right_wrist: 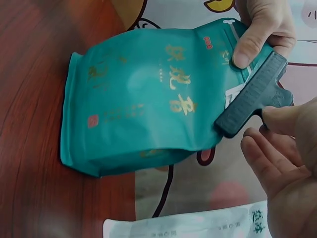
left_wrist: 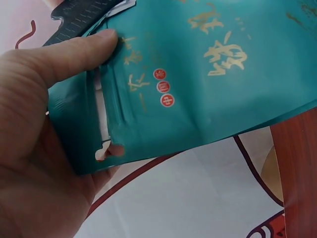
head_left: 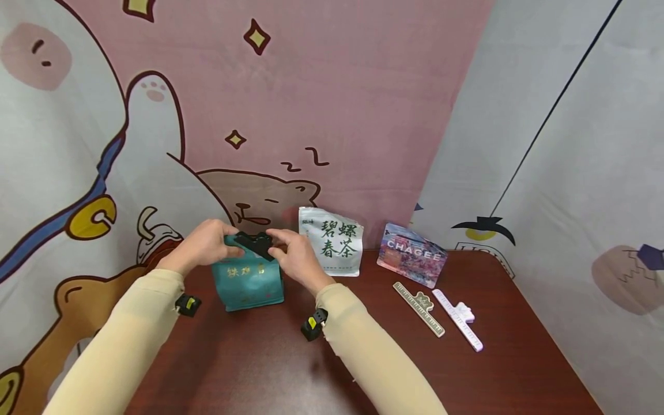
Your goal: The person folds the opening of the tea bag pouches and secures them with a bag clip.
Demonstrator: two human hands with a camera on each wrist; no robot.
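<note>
A teal tea bag (head_left: 249, 288) with gold lettering stands on the table. My left hand (head_left: 207, 245) pinches its top corner, thumb on the front near the torn zip strip (left_wrist: 101, 111). A black bag clip (right_wrist: 250, 96) lies slantwise across the top edge of the bag. With thumb and fingers, my right hand (head_left: 301, 259) holds the clip by its handle. In the left wrist view, only one end of the clip shows, above my left thumb.
Behind and right of the teal bag stands a white tea bag (head_left: 334, 242). Further right is a colourful CHAGEE bag (head_left: 412, 253). A beige clip (head_left: 420, 308) and a white clip (head_left: 459, 320) lie on the dark red table (head_left: 280, 363). A printed cloth (head_left: 363, 104) hangs behind.
</note>
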